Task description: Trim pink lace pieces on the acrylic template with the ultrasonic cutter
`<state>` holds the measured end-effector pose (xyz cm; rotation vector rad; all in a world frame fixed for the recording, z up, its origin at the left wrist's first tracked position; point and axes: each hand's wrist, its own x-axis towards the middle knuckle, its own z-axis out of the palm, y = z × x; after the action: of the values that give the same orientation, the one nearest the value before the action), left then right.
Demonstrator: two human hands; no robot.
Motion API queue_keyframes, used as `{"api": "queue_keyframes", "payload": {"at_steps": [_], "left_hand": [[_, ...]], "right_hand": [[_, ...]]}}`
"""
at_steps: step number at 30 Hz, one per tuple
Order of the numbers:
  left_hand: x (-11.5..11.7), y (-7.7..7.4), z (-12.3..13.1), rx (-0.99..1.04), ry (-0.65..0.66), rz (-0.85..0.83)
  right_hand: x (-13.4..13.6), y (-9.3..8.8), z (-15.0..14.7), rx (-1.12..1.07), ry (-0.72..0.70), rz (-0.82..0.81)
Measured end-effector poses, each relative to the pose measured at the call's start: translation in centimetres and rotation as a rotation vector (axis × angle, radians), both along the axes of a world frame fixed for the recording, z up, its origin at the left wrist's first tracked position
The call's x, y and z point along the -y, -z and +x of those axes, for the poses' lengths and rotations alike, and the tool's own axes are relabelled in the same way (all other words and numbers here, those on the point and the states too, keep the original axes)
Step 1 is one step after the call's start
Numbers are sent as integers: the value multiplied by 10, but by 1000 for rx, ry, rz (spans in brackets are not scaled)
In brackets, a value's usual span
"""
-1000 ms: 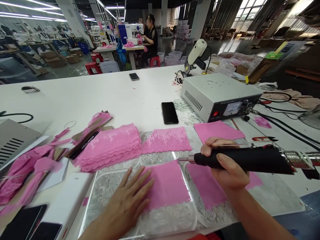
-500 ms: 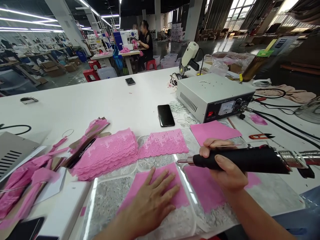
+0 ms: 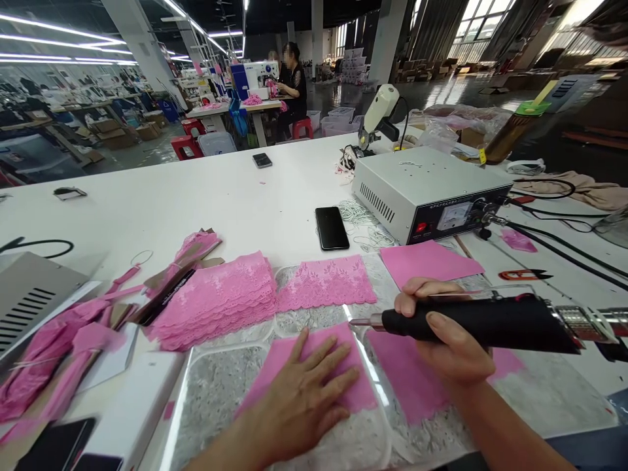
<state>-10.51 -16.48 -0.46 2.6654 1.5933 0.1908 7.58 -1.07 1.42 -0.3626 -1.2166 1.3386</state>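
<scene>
My left hand lies spread on pink cloth. My right hand (image 3: 458, 356) grips the tool (image 3: 510, 320), its tip near my left hand (image 3: 309, 396)'s cloth (image 3: 275, 356).

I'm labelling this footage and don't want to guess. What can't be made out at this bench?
Head view: the middle of the pink fabric panel, hidden by the left hand.
Head view: part of the black-handled tool, covered by the right hand.
Head view: that tool's rear end, cut off by the right edge.
Head view: the reading on the meter of the gray box, too small.
</scene>
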Motion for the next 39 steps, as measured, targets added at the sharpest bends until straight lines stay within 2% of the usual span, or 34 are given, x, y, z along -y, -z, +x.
{"api": "queue_keyframes", "payload": {"at_steps": [6, 21, 30, 39], "left_hand": [[1, 1, -1, -6, 0, -27], [-1, -2, -1, 26, 4, -92], [0, 6, -3, 60, -6, -71], [0, 2, -2, 51, -4, -98]], "right_hand": [[0, 0, -1, -4, -37, 16], [0, 3, -4, 42, -25, 58], [2, 3, -3, 98, 1, 98], [2, 4, -3, 116, -13, 111]]}}
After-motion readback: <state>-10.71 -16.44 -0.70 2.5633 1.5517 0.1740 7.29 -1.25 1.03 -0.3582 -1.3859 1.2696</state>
